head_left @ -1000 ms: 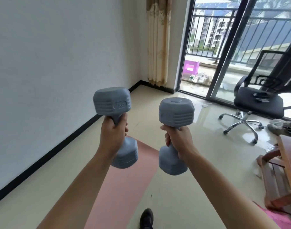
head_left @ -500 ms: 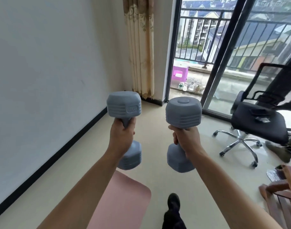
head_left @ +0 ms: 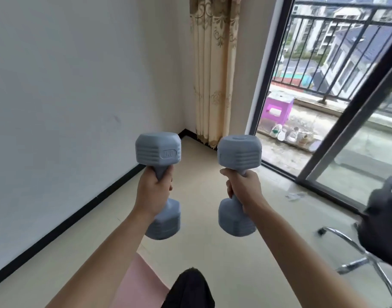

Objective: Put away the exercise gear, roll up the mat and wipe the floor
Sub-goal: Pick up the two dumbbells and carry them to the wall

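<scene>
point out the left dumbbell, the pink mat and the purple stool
left dumbbell (head_left: 158, 152), head view, upper weight end
pink mat (head_left: 143, 283), head view, bare corner
purple stool (head_left: 286, 114), head view, its side

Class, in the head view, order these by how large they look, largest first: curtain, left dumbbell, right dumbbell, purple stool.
1. curtain
2. left dumbbell and right dumbbell: alike, so tied
3. purple stool, which stands farther off, so its true size is unsure
</scene>
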